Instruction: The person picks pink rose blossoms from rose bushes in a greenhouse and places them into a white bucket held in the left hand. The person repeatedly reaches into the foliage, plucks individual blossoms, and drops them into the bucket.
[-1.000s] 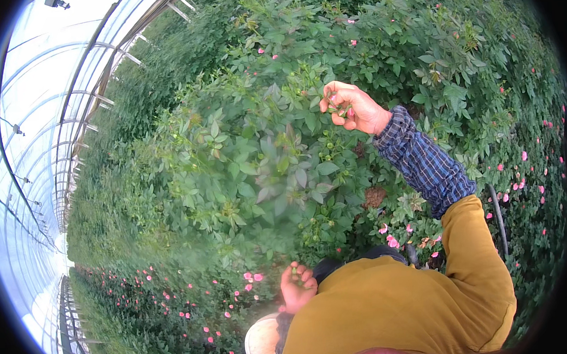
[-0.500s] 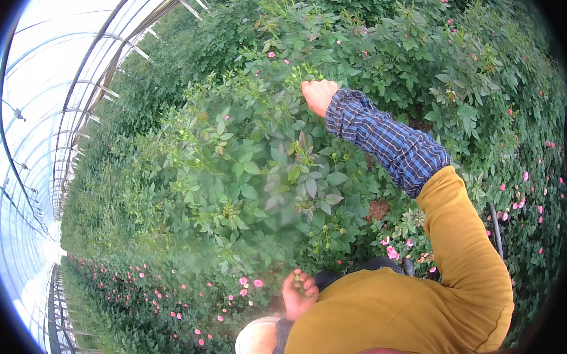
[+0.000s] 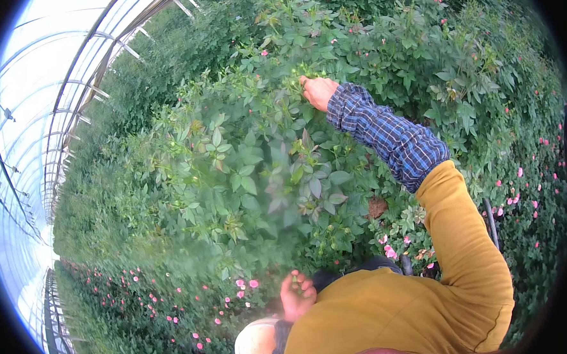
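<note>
My right hand point(image 3: 317, 92), its sleeve cuff blue plaid, is reached out into the rose bush point(image 3: 245, 179), fingers closed at a cluster of small green buds point(image 3: 300, 72); its fingertips and what they hold are hidden. Low in the view, my left hand point(image 3: 296, 295) is curled beside my mustard-clad body point(image 3: 393, 312), with small green bits, apparently buds, in its fingers. A pale rounded object point(image 3: 254, 345) that I cannot identify sits just below it. Part of the middle of the picture is hazy.
Dense rose rows surround me, with pink blooms point(image 3: 254, 283) low on the left and at the right. A grey pipe point(image 3: 490, 220) rises at the right behind my arm. The arched greenhouse frame point(image 3: 61, 86) with translucent covering runs along the left.
My right hand has moved up and to the left, deeper into the foliage, turning so its back shows; earlier it held small bits in curled fingers. My left hand has barely moved.
</note>
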`<action>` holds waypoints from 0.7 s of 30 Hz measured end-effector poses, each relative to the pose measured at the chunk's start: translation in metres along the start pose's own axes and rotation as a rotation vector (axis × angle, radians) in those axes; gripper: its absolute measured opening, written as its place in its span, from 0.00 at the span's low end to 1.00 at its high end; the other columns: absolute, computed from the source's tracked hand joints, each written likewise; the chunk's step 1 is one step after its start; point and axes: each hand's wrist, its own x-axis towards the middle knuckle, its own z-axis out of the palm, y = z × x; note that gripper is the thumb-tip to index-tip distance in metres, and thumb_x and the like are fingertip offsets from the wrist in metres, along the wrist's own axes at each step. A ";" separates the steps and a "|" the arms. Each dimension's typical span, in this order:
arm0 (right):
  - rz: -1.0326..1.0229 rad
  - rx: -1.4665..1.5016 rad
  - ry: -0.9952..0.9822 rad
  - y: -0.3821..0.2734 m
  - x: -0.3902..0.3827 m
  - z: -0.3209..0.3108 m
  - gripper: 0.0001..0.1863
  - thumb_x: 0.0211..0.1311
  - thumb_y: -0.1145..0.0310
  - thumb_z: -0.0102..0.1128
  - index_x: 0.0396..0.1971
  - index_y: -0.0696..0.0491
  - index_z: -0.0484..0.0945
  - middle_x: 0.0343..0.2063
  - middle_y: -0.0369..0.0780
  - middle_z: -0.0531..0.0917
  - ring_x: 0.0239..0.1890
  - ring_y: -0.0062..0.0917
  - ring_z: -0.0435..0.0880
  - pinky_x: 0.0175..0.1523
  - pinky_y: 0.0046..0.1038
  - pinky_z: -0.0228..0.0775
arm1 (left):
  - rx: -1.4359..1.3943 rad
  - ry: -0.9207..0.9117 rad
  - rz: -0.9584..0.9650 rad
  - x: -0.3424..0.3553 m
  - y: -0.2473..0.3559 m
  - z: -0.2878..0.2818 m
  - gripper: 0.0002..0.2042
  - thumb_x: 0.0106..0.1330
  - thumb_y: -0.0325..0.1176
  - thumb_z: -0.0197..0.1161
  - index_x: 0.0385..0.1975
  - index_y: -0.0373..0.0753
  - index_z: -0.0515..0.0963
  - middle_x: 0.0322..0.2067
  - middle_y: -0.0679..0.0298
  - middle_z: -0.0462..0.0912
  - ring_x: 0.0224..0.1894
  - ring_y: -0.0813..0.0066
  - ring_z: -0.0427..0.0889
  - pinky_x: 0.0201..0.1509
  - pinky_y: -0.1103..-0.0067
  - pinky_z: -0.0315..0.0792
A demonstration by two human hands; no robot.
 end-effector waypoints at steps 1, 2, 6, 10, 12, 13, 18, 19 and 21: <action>0.014 -0.045 0.042 0.000 -0.003 0.002 0.15 0.60 0.62 0.49 0.44 0.53 0.69 0.28 0.47 0.81 0.29 0.43 0.80 0.31 0.41 0.73 | -0.006 0.007 -0.001 0.000 0.001 -0.002 0.06 0.58 0.35 0.59 0.32 0.46 0.71 0.24 0.72 0.67 0.23 0.79 0.62 0.20 0.85 0.54; 0.090 0.211 -0.017 0.000 -0.007 0.001 0.15 0.61 0.60 0.49 0.43 0.52 0.69 0.26 0.45 0.80 0.24 0.38 0.79 0.26 0.38 0.70 | 0.002 0.008 0.001 0.000 0.001 -0.003 0.06 0.58 0.35 0.59 0.32 0.46 0.71 0.24 0.72 0.67 0.23 0.79 0.62 0.20 0.85 0.54; 0.381 0.752 -0.230 -0.011 -0.028 -0.029 0.14 0.65 0.55 0.46 0.38 0.49 0.70 0.19 0.37 0.76 0.09 0.16 0.66 0.10 0.21 0.53 | 0.023 -0.017 -0.018 0.003 0.008 -0.005 0.06 0.58 0.36 0.58 0.33 0.45 0.71 0.24 0.71 0.67 0.23 0.79 0.62 0.20 0.85 0.55; 0.375 1.376 -0.239 -0.034 -0.053 -0.081 0.10 0.66 0.58 0.46 0.35 0.49 0.69 0.21 0.39 0.77 0.09 0.15 0.64 0.11 0.17 0.51 | 0.060 -0.022 -0.039 0.009 0.014 -0.005 0.06 0.59 0.36 0.58 0.33 0.45 0.72 0.24 0.71 0.68 0.23 0.80 0.62 0.20 0.85 0.55; 0.219 1.762 -0.231 -0.046 -0.073 -0.092 0.04 0.61 0.69 0.46 0.35 0.49 0.69 0.26 0.40 0.77 0.11 0.15 0.63 0.11 0.17 0.50 | 0.074 -0.041 -0.061 0.013 0.017 -0.005 0.06 0.59 0.37 0.58 0.33 0.45 0.71 0.24 0.71 0.68 0.23 0.80 0.62 0.20 0.85 0.55; 0.203 1.804 -0.252 -0.052 -0.083 -0.091 0.04 0.58 0.71 0.47 0.34 0.50 0.69 0.27 0.40 0.77 0.11 0.16 0.62 0.12 0.17 0.50 | 0.081 -0.054 -0.073 0.015 0.020 -0.005 0.06 0.59 0.37 0.58 0.33 0.45 0.71 0.24 0.71 0.68 0.23 0.80 0.62 0.20 0.85 0.55; 0.219 1.361 -0.431 -0.071 -0.093 -0.041 0.08 0.55 0.74 0.52 0.36 0.57 0.74 0.27 0.37 0.76 0.17 0.16 0.67 0.15 0.20 0.54 | 0.075 -0.106 -0.139 0.023 0.034 -0.010 0.07 0.59 0.37 0.58 0.34 0.45 0.71 0.24 0.71 0.67 0.23 0.80 0.62 0.20 0.85 0.54; 0.165 1.170 -0.333 -0.078 -0.084 -0.022 0.11 0.56 0.73 0.53 0.40 0.58 0.75 0.28 0.37 0.78 0.18 0.18 0.71 0.20 0.23 0.60 | 0.075 -0.117 -0.144 0.024 0.037 -0.011 0.07 0.59 0.37 0.58 0.34 0.45 0.71 0.24 0.71 0.67 0.23 0.79 0.62 0.20 0.85 0.54; 0.016 0.782 -0.195 -0.083 -0.066 0.007 0.18 0.57 0.69 0.53 0.47 0.57 0.74 0.35 0.41 0.82 0.26 0.27 0.79 0.36 0.30 0.71 | 0.074 -0.139 -0.155 0.027 0.043 -0.013 0.07 0.59 0.37 0.57 0.35 0.45 0.71 0.24 0.71 0.67 0.23 0.79 0.62 0.20 0.85 0.54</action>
